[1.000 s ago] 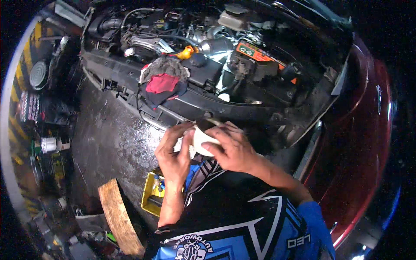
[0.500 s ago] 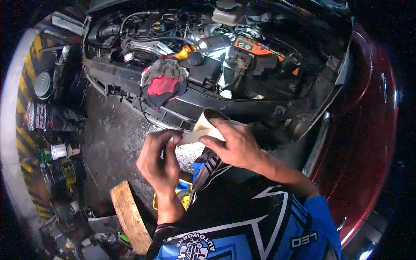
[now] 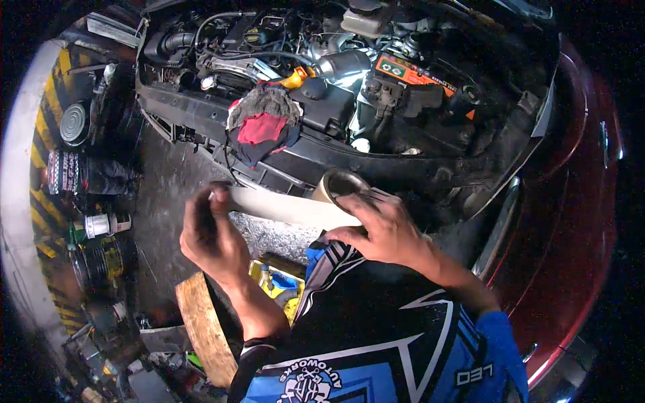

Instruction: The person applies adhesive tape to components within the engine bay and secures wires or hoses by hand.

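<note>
A roll of pale masking tape (image 3: pixel 327 190) is gripped in my right hand (image 3: pixel 386 227), with my fingers round its side. From the roll a strip of tape (image 3: pixel 279 206) stretches leftward. Its loose end is pinched between the thumb and fingers of my left hand (image 3: pixel 213 232). Both hands are in front of the car's open engine bay, above the floor. The tape strip looks nearly straight between them.
A grey and red cloth bundle (image 3: pixel 262 124) lies on the front edge of the engine bay. The battery (image 3: pixel 416 75) has an orange top. A yellow tray (image 3: pixel 277 285) and a curved wooden board (image 3: pixel 203 329) are below. Drums (image 3: pixel 70 171) line the left wall; a red car door (image 3: pixel 571 174) is right.
My left hand has moved to the left, drawing out a longer strip of tape. The roll in my right hand has turned so its round opening shows more.
</note>
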Motion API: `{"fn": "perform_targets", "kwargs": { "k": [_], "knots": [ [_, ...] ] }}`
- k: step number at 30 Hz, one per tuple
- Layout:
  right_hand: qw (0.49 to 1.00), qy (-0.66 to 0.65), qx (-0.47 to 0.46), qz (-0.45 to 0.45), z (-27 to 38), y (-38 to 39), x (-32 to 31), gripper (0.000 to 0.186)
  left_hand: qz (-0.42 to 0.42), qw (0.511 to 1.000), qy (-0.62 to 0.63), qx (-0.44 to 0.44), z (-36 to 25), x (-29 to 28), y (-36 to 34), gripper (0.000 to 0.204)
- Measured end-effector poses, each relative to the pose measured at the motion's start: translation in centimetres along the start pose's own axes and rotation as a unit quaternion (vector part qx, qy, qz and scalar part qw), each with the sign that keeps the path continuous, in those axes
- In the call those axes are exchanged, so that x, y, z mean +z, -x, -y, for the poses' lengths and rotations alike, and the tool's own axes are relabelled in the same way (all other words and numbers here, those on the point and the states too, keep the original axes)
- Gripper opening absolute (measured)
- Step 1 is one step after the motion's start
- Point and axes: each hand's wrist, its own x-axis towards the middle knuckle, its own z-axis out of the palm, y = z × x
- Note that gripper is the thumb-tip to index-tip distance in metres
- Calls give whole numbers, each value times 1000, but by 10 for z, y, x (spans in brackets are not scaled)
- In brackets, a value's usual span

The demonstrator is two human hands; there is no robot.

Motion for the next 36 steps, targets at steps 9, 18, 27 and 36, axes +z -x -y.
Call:
{"fn": "perform_targets", "kwargs": {
  "k": [9,18,27,36],
  "knots": [
    [1000,8,-22,-3,-2,-14,6,56,-55,998,34,-19,10,-5,-10,12],
    [999,-10,50,4,1,-30,0,30,-86,995,-17,-42,29,-10,-27,18],
    [960,-108,251,-59,3,-56,2,29,-221,975,-19,29,22,-2,-9,17],
    [981,28,14,-190,-46,-88,18,16,-60,978,-168,105,36,-80,-53,16]
  ]
}}
